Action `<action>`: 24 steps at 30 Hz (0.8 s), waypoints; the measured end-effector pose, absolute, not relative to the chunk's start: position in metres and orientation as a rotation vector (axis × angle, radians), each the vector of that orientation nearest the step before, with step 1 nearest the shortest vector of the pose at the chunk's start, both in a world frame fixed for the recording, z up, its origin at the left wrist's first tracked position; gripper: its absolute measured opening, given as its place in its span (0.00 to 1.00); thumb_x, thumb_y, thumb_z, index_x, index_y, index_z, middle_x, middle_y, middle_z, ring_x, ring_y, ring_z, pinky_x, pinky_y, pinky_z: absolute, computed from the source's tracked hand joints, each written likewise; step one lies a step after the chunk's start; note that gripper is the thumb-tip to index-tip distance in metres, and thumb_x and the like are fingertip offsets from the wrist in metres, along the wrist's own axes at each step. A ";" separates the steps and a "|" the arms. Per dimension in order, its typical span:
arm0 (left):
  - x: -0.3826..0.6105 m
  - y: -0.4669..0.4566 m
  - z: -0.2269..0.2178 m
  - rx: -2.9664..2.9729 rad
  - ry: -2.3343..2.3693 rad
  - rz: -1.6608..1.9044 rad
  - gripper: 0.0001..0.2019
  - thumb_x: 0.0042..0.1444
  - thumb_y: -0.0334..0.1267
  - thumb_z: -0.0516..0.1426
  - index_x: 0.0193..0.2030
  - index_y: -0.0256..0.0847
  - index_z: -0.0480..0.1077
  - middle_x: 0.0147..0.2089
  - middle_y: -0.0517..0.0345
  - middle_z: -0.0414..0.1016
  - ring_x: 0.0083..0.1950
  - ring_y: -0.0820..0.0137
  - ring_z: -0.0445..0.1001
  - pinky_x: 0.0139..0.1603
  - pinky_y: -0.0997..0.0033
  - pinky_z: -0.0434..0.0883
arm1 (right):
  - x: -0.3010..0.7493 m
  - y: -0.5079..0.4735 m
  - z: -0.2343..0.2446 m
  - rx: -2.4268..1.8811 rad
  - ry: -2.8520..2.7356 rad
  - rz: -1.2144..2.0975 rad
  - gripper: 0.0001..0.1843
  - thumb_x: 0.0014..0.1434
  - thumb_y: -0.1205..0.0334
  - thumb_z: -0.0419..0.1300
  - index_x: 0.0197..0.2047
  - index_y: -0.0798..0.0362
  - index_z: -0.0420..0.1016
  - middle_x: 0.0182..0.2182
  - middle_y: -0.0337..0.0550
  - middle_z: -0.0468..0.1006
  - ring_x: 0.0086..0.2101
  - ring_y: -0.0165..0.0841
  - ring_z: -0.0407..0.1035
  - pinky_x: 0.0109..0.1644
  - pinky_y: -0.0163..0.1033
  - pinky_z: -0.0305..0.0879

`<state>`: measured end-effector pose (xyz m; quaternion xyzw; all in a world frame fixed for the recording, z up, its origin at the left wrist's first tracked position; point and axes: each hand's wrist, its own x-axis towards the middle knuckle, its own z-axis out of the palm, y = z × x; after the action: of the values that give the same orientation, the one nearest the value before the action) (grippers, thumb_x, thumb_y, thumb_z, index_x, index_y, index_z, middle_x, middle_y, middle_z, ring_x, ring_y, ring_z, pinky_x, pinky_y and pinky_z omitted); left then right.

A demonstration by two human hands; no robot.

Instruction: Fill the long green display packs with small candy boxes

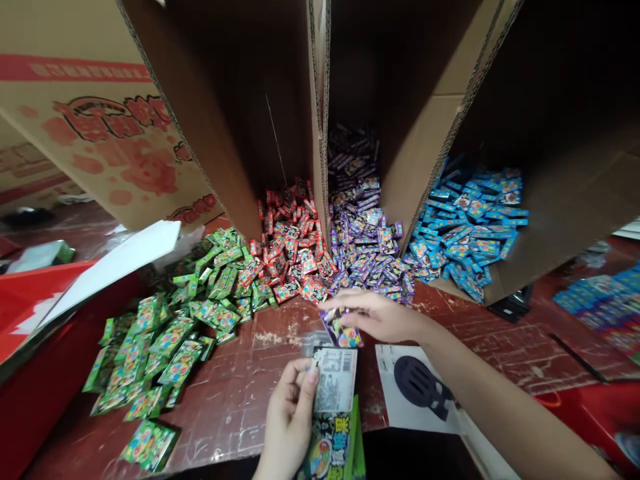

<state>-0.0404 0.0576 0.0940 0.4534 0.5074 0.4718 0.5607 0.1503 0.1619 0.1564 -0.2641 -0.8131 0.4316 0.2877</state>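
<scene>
My left hand [295, 413] is closed around a green candy carton [330, 443] at the bottom middle, with a pale printed panel [337, 380] and barcode standing above its green front. Between the fingers of my right hand [377, 313] is a small purple candy box [343, 330], just above that carton. Behind my right hand spreads a heap of purple candy boxes [367, 247]. Red candy boxes [295, 240] lie left of it and blue ones [470, 227] right of it. Many green candy boxes [170, 347] are strewn to the left of my left hand.
Tall cardboard boxes [445, 127] stand open towards me, with the heaps spilling out. A white sheet with a dark round print [385, 387] lies under my right forearm. At left is a red box [55, 373] with white card; rows of packs [607, 307] lie at far right.
</scene>
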 end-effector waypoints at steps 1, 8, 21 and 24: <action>-0.041 0.057 0.094 1.088 1.209 1.103 0.15 0.56 0.48 0.54 0.41 0.38 0.68 0.33 0.55 0.76 0.32 0.69 0.72 0.32 0.74 0.67 | 0.150 0.161 0.159 -0.691 -2.296 1.146 0.17 0.61 0.69 0.51 0.52 0.47 0.68 0.43 0.42 0.71 0.43 0.32 0.65 0.50 0.41 0.61; -0.039 0.059 0.093 1.384 1.320 1.072 0.15 0.61 0.46 0.47 0.46 0.40 0.68 0.37 0.54 0.76 0.35 0.67 0.72 0.35 0.73 0.66 | 0.149 0.168 0.174 -0.917 -2.254 1.353 0.11 0.55 0.66 0.59 0.43 0.54 0.68 0.21 0.31 0.60 0.21 0.26 0.54 0.22 0.31 0.50; -0.044 0.066 0.088 1.279 1.275 1.085 0.15 0.60 0.45 0.49 0.46 0.39 0.69 0.34 0.56 0.77 0.33 0.67 0.71 0.34 0.74 0.65 | 0.144 0.182 0.132 -0.988 -1.955 1.352 0.15 0.42 0.55 0.69 0.34 0.53 0.78 0.25 0.38 0.72 0.23 0.27 0.61 0.24 0.33 0.57; -0.043 0.066 0.086 1.243 1.276 1.095 0.15 0.60 0.45 0.49 0.46 0.38 0.69 0.36 0.54 0.77 0.34 0.66 0.72 0.34 0.74 0.66 | 0.144 0.185 0.129 -1.022 -1.916 1.335 0.16 0.39 0.55 0.71 0.30 0.55 0.78 0.26 0.41 0.75 0.24 0.28 0.63 0.25 0.33 0.59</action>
<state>-0.0429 0.0662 0.0861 0.5143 0.5278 0.4532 0.5016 0.1445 0.1848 0.1288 -0.3835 -0.7189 0.5009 0.2919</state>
